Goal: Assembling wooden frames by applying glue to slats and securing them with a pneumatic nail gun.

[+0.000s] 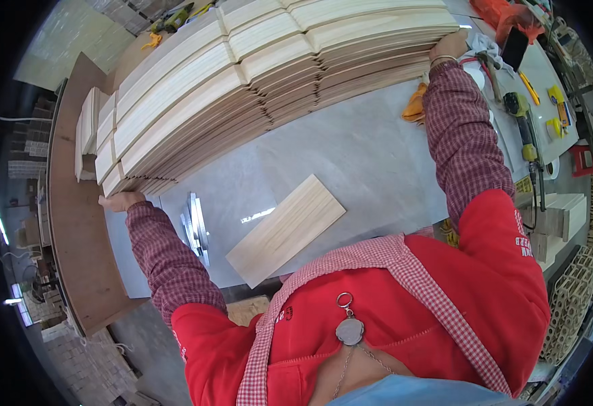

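Note:
A wide, layered stack of pale wooden boards [279,64] with grooved front edges lies across the far side of the grey table [377,152]. My arms are spread to its two ends. My left hand [122,201] grips the near left end, its fingers curled at the lower corner of the boards. At the right end, my right hand [449,47] is closed on the boards' edge, its fingertips partly hidden. How many layers each hand holds I cannot tell. One loose flat wooden board [286,231] lies slantwise on the table close to my body.
Shiny metal strips [195,229] lie right of my left forearm. An orange glove [415,105] sits beside my right sleeve. Further right are a hammer [491,76], a green power tool [523,122] and a yellow tape measure [555,95]. A brown wooden panel [80,237] borders the left side.

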Demonstrator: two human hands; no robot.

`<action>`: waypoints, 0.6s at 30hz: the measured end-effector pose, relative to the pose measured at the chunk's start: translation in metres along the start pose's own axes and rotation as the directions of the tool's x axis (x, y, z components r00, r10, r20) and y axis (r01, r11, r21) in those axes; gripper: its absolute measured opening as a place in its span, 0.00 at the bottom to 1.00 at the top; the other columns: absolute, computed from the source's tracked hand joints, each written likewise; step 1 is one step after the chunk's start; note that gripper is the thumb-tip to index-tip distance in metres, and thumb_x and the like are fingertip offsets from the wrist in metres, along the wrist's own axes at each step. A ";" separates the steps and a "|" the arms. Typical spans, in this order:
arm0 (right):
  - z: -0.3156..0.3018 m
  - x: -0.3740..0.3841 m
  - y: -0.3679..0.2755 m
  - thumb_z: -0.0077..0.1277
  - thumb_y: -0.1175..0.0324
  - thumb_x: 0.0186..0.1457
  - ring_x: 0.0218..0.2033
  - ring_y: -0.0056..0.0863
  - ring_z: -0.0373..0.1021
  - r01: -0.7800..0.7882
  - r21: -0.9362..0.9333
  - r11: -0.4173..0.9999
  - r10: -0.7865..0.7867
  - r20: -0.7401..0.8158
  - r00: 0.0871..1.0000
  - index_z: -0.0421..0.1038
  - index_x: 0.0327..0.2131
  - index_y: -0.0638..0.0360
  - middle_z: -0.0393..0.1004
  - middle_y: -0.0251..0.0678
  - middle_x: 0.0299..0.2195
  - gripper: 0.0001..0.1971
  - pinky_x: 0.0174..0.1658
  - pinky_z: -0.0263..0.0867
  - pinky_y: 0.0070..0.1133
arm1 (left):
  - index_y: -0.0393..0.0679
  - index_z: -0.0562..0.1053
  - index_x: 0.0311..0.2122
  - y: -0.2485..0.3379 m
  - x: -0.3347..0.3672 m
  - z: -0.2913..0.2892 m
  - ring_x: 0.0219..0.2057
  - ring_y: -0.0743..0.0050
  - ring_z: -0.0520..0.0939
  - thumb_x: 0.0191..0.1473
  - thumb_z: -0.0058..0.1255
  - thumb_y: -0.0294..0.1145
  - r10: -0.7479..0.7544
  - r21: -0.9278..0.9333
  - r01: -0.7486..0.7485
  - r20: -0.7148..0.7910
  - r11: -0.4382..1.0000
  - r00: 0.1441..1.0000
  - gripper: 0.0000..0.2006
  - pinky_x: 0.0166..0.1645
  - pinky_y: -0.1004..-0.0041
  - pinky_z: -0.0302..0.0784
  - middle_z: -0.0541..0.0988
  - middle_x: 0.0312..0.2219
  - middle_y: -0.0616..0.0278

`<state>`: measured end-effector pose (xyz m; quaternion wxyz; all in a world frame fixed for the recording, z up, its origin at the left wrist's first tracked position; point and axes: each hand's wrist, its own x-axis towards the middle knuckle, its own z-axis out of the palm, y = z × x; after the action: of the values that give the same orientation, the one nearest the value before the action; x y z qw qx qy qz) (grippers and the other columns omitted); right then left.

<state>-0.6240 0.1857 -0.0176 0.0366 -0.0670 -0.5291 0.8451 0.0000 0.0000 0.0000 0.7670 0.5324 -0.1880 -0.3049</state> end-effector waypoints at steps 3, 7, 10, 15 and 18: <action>-0.029 0.038 -0.001 0.35 0.53 0.53 0.32 0.27 0.69 0.043 -0.041 0.998 -0.033 0.225 0.974 0.70 0.34 0.66 0.74 0.43 0.34 0.23 0.38 0.63 0.22 | 0.35 0.70 0.45 0.025 0.000 -0.006 0.40 0.62 0.74 0.52 0.27 0.52 0.053 0.134 -0.062 0.067 0.989 0.996 0.30 0.45 0.70 0.67 0.73 0.43 0.53; -0.081 0.024 -0.026 0.44 0.62 0.51 0.26 0.19 0.66 0.322 -0.263 0.910 -0.112 0.591 0.799 0.72 0.27 0.61 0.73 0.31 0.26 0.12 0.33 0.61 0.15 | 0.40 0.74 0.35 0.082 0.041 0.001 0.34 0.69 0.77 0.54 0.35 0.47 0.226 0.290 -0.282 0.211 0.914 0.951 0.21 0.41 0.71 0.71 0.77 0.33 0.56; -0.112 -0.035 -0.042 0.44 0.65 0.51 0.23 0.18 0.64 0.347 -0.537 0.769 0.308 0.787 0.534 0.73 0.26 0.60 0.72 0.30 0.23 0.10 0.29 0.62 0.14 | 0.40 0.74 0.41 0.116 0.026 0.092 0.39 0.70 0.76 0.56 0.37 0.51 0.290 0.322 -0.619 0.669 0.717 0.684 0.24 0.45 0.73 0.68 0.78 0.36 0.57; -0.100 -0.107 -0.012 0.46 0.65 0.49 0.19 0.25 0.63 0.637 -0.230 0.736 0.430 0.885 -0.178 0.73 0.28 0.60 0.71 0.28 0.19 0.09 0.28 0.60 0.20 | 0.41 0.71 0.48 0.060 -0.060 0.274 0.47 0.68 0.73 0.53 0.32 0.63 -0.177 0.182 -0.796 0.980 0.578 0.095 0.34 0.50 0.69 0.62 0.75 0.44 0.59; -0.086 -0.126 0.007 0.49 0.68 0.50 0.18 0.21 0.61 0.594 -0.142 0.792 0.350 0.903 -0.250 0.73 0.29 0.59 0.70 0.29 0.18 0.06 0.25 0.58 0.17 | 0.40 0.70 0.49 0.006 -0.128 0.334 0.52 0.65 0.69 0.49 0.30 0.69 -0.420 0.211 -0.824 0.907 0.526 -0.035 0.40 0.54 0.64 0.59 0.72 0.48 0.57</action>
<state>-0.4865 0.2428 -0.0513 -0.3181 0.6749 -0.5730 0.3390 -0.2985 -0.1477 0.1313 0.0959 0.3789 -0.8699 -0.3008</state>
